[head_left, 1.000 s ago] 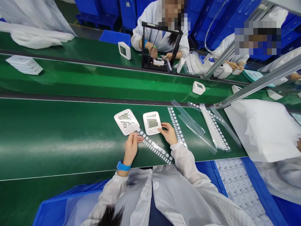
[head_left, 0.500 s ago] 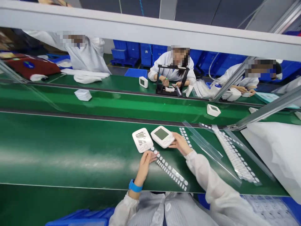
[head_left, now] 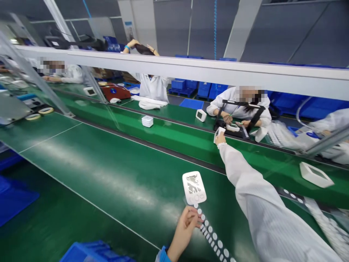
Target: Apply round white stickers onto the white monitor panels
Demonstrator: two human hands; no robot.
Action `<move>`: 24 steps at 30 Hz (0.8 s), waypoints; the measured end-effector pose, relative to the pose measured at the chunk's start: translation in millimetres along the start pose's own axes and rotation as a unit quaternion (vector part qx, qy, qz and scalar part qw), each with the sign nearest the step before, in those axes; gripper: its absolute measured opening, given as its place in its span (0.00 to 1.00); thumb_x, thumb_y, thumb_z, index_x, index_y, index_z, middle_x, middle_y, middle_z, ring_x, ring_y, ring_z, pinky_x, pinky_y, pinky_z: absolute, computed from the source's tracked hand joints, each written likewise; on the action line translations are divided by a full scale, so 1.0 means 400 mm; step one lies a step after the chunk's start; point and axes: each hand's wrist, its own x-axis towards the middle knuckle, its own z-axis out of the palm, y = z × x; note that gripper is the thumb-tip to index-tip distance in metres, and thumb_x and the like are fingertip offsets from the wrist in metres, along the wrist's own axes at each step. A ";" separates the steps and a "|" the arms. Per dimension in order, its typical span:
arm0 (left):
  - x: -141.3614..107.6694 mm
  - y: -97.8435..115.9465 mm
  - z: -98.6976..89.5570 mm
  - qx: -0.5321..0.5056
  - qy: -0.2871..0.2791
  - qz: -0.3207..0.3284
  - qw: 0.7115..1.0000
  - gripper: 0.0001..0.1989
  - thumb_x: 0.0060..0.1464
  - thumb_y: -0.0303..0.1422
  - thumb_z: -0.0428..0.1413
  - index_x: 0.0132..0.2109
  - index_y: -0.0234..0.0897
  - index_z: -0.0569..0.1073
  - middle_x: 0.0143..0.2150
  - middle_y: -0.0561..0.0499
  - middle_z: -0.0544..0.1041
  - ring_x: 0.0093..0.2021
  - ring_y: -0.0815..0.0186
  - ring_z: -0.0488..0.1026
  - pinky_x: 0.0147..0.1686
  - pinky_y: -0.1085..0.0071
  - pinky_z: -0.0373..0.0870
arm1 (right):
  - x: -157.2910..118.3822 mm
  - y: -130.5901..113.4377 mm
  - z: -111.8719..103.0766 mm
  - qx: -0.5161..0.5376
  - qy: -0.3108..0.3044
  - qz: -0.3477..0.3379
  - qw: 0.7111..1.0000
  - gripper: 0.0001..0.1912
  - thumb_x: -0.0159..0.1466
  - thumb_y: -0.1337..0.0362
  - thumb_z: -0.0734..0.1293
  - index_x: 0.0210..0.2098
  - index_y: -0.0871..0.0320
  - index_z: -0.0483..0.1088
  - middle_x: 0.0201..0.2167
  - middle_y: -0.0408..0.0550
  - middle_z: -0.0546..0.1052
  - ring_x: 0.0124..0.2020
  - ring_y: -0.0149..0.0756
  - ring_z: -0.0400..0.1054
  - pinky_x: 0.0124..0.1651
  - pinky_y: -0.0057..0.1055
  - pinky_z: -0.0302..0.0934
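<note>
My right hand [head_left: 220, 138] reaches far forward over the middle green belt. Its fingers are closed on a white device [head_left: 219, 131], which they partly hide. My left hand [head_left: 187, 222], with a blue band at the wrist, is low in the centre. Thumb and fingers pinch the edge of a clear strip of white round and oblong stickers [head_left: 210, 229]. Just above that hand, a second white device with a patterned screen [head_left: 194, 187] lies face up on the green table, touching or overlapping the strip's upper end.
A stack of white pieces [head_left: 147, 121] and another white device [head_left: 316, 174] are on the middle belt [head_left: 174, 134]. Across it, a co-worker [head_left: 234, 105] works at a black frame [head_left: 240, 103]. Sticker strips [head_left: 324, 218] lie at right. A metal rail [head_left: 174, 69] crosses above.
My right hand has carried its device forward from beside the other device to over the middle belt. My left hand stays at the sticker strip. The view has swung to the left.
</note>
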 end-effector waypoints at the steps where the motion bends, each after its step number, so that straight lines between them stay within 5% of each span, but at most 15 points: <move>1: -0.001 0.001 0.002 0.000 -0.002 0.000 1.000 0.25 0.52 0.53 0.61 0.42 0.36 0.66 0.40 0.42 0.77 0.41 0.61 0.77 0.40 0.67 0.73 | 0.010 0.003 0.000 -0.032 -0.002 0.002 0.999 0.29 0.65 0.75 0.60 0.64 0.75 0.52 0.56 0.78 0.62 0.59 0.58 0.61 0.62 0.53 0.51; 5: -0.003 0.011 0.007 0.007 -0.007 0.005 1.000 0.25 0.52 0.51 0.62 0.45 0.35 0.66 0.41 0.42 0.76 0.42 0.60 0.77 0.43 0.67 0.73 | 0.007 0.025 -0.026 -0.132 -0.013 -0.017 0.991 0.35 0.66 0.68 0.62 0.67 0.77 0.47 0.59 0.82 0.56 0.59 0.65 0.59 0.60 0.55 0.52; 8: 0.000 0.015 0.001 0.015 -0.005 0.011 1.000 0.26 0.52 0.50 0.62 0.46 0.35 0.67 0.41 0.43 0.77 0.43 0.59 0.78 0.44 0.66 0.74 | -0.057 0.040 -0.045 -0.180 -0.042 -0.084 0.979 0.34 0.67 0.62 0.63 0.66 0.75 0.50 0.59 0.79 0.57 0.59 0.63 0.60 0.61 0.53 0.51; 13: -0.001 0.024 -0.017 -0.005 0.050 0.039 0.998 0.28 0.50 0.50 0.63 0.50 0.35 0.66 0.36 0.47 0.77 0.41 0.60 0.78 0.45 0.66 0.75 | -0.331 0.073 -0.056 -0.190 -0.144 -0.254 0.937 0.18 0.65 0.60 0.67 0.51 0.64 0.70 0.57 0.61 0.65 0.60 0.48 0.60 0.65 0.38 0.51; 16: -0.005 0.035 -0.026 -0.010 0.082 0.047 0.995 0.31 0.49 0.50 0.63 0.52 0.35 0.65 0.35 0.47 0.77 0.41 0.61 0.79 0.47 0.65 0.75 | -0.543 0.106 -0.067 -0.061 -0.229 -0.422 0.875 0.09 0.68 0.63 0.63 0.41 0.60 0.72 0.46 0.54 0.72 0.51 0.41 0.67 0.58 0.38 0.60; 20: -0.009 0.039 -0.031 0.002 0.102 0.058 0.993 0.29 0.53 0.48 0.61 0.55 0.37 0.63 0.37 0.47 0.78 0.42 0.63 0.78 0.48 0.65 0.75 | -0.756 0.176 -0.083 0.048 -0.266 -0.443 0.855 0.07 0.69 0.63 0.63 0.38 0.58 0.73 0.44 0.51 0.72 0.48 0.38 0.69 0.53 0.37 0.64; 24: -0.012 0.038 -0.031 0.000 0.105 0.053 0.993 0.30 0.52 0.48 0.62 0.55 0.38 0.63 0.36 0.49 0.78 0.42 0.63 0.79 0.46 0.65 0.76 | -0.847 0.262 -0.073 0.089 -0.227 -0.431 0.869 0.07 0.68 0.64 0.65 0.37 0.58 0.75 0.45 0.53 0.72 0.49 0.39 0.68 0.52 0.38 0.66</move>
